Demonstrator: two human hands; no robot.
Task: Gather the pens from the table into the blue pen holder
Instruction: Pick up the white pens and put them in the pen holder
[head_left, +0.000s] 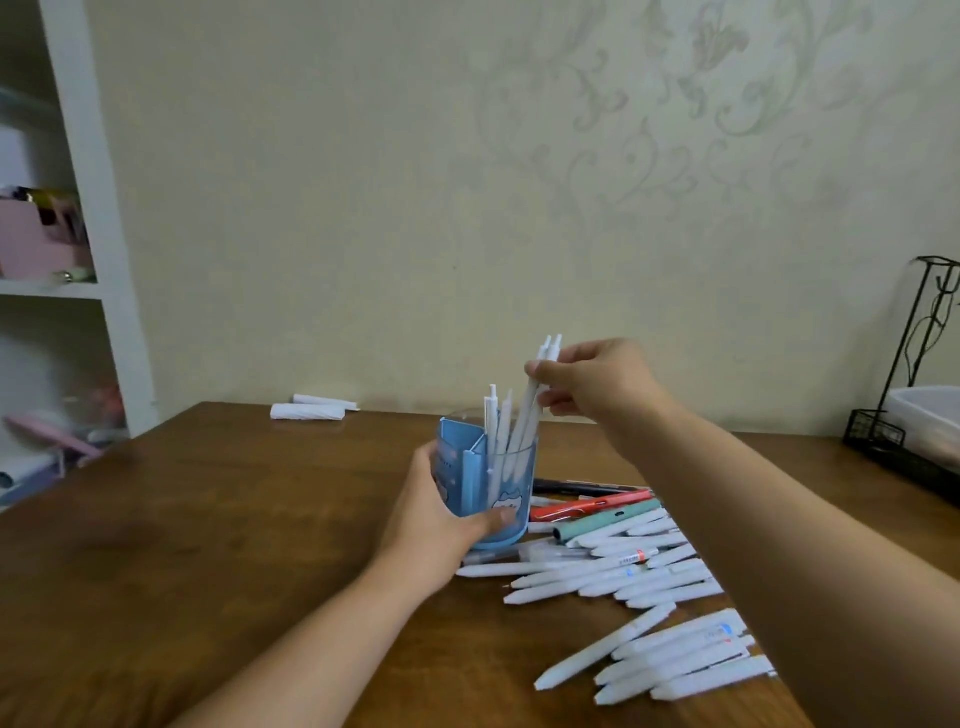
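The blue pen holder (511, 480) stands upright on the brown table (208, 519), with several white pens inside. My left hand (441, 514) wraps around its left and front side. My right hand (592, 382) is above the holder's right rim, pinching two white pens (535, 405) whose lower ends are inside the holder. A heap of white pens (623, 569) lies on the table right of the holder, with a red pen (587, 506), a green one (608, 519) and a black one (582, 487) at its far side. More white pens (675, 654) lie nearer me.
Two rolled white papers (309, 410) lie at the table's far edge by the wall. A black wire rack (914, 415) holding a white tray stands at the right. A white shelf unit (104, 260) with pink items is on the left.
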